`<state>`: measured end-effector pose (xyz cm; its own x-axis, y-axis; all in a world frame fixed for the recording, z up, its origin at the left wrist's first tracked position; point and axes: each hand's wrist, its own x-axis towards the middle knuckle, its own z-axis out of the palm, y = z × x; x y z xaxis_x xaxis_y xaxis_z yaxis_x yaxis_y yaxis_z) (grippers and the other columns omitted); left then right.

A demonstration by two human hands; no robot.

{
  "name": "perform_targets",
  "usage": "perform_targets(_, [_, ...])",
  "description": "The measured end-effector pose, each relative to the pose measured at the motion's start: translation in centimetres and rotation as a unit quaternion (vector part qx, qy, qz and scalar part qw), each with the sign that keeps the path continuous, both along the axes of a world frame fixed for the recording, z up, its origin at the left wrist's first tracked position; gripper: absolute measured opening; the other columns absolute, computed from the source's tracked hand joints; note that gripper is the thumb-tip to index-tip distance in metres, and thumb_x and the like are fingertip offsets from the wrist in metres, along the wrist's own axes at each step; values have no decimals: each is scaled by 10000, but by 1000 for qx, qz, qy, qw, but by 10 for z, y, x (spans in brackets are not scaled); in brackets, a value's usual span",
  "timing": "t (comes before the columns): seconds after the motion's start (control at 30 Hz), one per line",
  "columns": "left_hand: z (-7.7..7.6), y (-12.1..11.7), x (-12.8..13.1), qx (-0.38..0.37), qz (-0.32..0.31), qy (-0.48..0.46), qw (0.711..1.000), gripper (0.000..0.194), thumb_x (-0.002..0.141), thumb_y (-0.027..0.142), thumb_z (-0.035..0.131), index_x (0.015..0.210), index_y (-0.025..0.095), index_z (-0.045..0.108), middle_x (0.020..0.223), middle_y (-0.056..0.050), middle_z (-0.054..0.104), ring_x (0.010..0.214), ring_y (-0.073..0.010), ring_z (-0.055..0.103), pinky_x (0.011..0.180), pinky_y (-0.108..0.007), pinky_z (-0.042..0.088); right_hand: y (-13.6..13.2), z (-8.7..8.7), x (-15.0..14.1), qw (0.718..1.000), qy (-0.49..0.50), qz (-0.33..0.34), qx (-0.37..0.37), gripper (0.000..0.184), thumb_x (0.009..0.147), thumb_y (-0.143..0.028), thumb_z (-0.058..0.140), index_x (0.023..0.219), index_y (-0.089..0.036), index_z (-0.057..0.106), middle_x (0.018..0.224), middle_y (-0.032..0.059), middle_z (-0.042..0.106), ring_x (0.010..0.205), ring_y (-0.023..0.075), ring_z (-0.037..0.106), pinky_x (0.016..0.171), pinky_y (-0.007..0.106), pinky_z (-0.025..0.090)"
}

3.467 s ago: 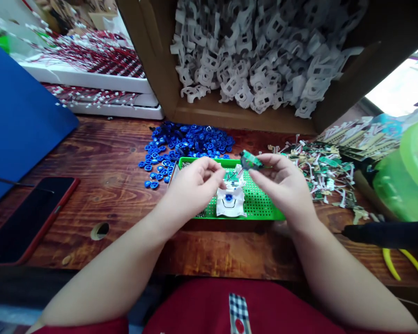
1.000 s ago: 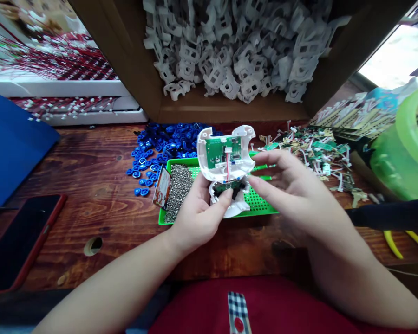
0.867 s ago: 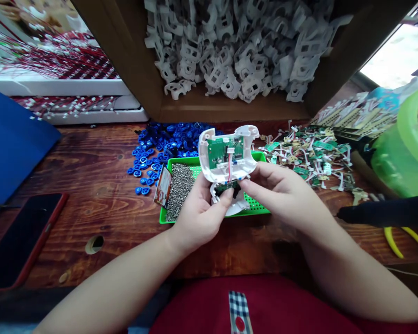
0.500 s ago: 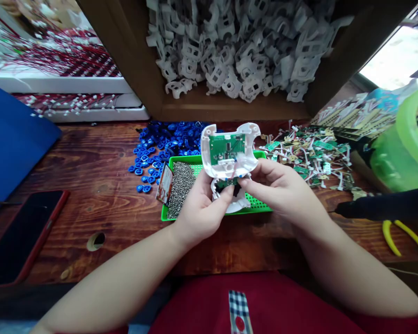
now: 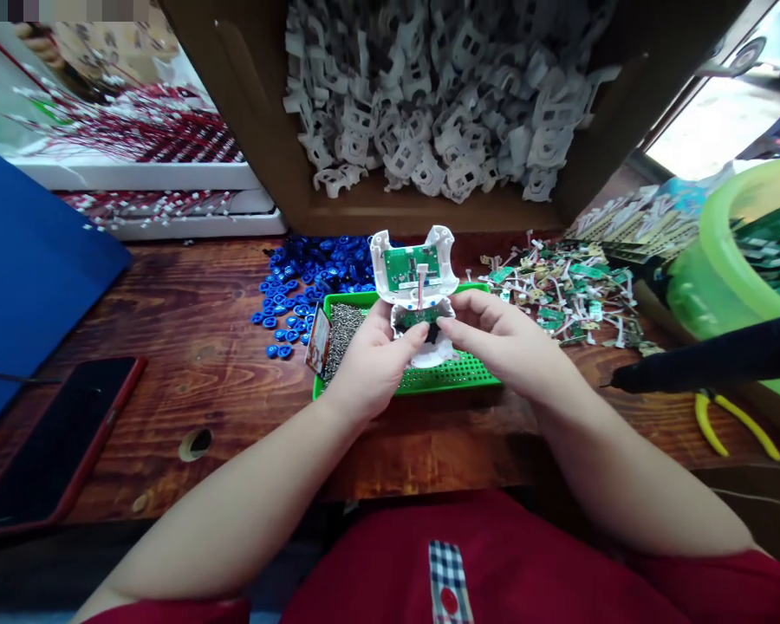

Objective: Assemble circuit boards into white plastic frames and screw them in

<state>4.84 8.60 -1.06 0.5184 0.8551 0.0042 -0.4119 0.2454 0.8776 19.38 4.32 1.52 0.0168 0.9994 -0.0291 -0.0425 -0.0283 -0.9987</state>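
Note:
Both hands hold a white plastic housing (image 5: 381,283) above a green perforated basket (image 5: 487,368). A green circuit board (image 5: 399,269) sits in the housing's upper part, and a second small board lies lower down, partly under the thumbs. A thin red and white cable with a white plug stands up between the two parts. My left hand (image 5: 380,355) grips the lower left side, thumb on the lower board. On the right side, my right hand (image 5: 494,338) pinches the lower part between thumb and fingers. Small metal screws (image 5: 346,329) fill the basket's left end.
Blue plastic pieces (image 5: 318,273) lie behind the basket, small wired boards (image 5: 572,286) to its right. A carton of white housings (image 5: 416,104) stands at the back. At right are a black screwdriver-like tool (image 5: 702,364), yellow-handled pliers (image 5: 741,425) and a green tub (image 5: 702,286); a phone (image 5: 52,442) lies left.
The housing has tilted and sits slightly lower and further left in view. The cable's plug now stands up in front of the upper board. Both hands keep their hold.

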Motion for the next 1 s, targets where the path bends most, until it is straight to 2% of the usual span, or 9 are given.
perform_targets(0.17, [4, -1, -1, -15, 15, -20, 1000, 513, 729, 151, 683, 1202, 260, 519, 1215, -39, 613, 1124, -196, 570, 999, -368, 415, 0, -5, -5, 1000, -13, 3, 19, 313, 727, -311, 693, 969, -164, 559, 969, 34, 647, 848, 108, 609, 775, 248, 500])
perform_targets(0.4, [5, -5, -1, -29, 22, -26, 999, 456, 721, 150, 685, 1142, 248, 541, 1193, -31, 619, 1105, -187, 575, 991, -366, 424, 0, -12, -6, 998, -41, -3, 56, 250, 748, -261, 655, 933, -176, 509, 868, 2, 617, 780, 97, 585, 694, 227, 486])
perform_targets(0.57, [8, -6, 0, -23, 32, -23, 999, 464, 708, 161, 698, 1131, 261, 537, 1164, -27, 635, 1063, -182, 598, 936, -339, 456, 2, -17, -8, 996, 5, 8, 86, 240, 747, -249, 646, 916, -180, 492, 852, -5, 600, 801, 97, 586, 708, 222, 485])
perform_targets(0.73, [7, -4, 1, -31, 37, 1, 999, 459, 720, 158, 689, 1141, 247, 530, 1139, -29, 649, 1027, -175, 614, 885, -311, 476, 9, -23, -5, 997, -32, 19, 62, 265, 783, -270, 602, 1012, -184, 501, 836, -5, 602, 739, 91, 566, 669, 227, 484])
perform_targets(0.87, [11, -4, 0, -60, 35, 21, 997, 400, 730, 135, 682, 1106, 206, 565, 1076, -28, 673, 922, -135, 641, 807, -246, 494, -13, 6, 8, 979, -185, 51, 62, 296, 819, -300, 568, 1096, -196, 548, 993, 46, 639, 874, 154, 619, 785, 324, 526])
perform_targets(0.9, [14, -5, 0, -74, 33, 31, 996, 369, 731, 127, 680, 1081, 192, 583, 1067, -30, 675, 896, -127, 644, 791, -237, 499, -25, 18, 13, 960, -265, 21, 90, 285, 821, -309, 573, 1090, -214, 573, 1025, 51, 640, 904, 176, 622, 815, 355, 523])
perform_targets(0.93, [17, -6, 0, -89, 30, 45, 995, 330, 731, 116, 675, 1047, 176, 603, 1056, -35, 677, 870, -125, 647, 777, -237, 505, -37, 30, 20, 928, -341, -53, 142, 242, 826, -311, 568, 1048, -223, 604, 1008, 61, 641, 916, 200, 620, 823, 382, 519])
perform_targets(0.97, [20, -8, -1, -106, 27, 61, 992, 290, 730, 103, 669, 1010, 159, 622, 1038, -43, 681, 844, -127, 649, 763, -245, 514, -49, 42, 27, 900, -375, -116, 192, 245, 855, -308, 529, 1079, -241, 600, 1028, 69, 635, 954, 217, 615, 857, 403, 509])
perform_targets(1.0, [24, -10, -1, -124, 21, 78, 989, 256, 728, 89, 661, 977, 143, 637, 1019, -53, 685, 821, -133, 651, 750, -257, 523, -61, 51, 35, 885, -391, -128, 217, 278, 875, -336, 494, 1126, -256, 582, 1044, 76, 629, 988, 232, 610, 879, 414, 501])
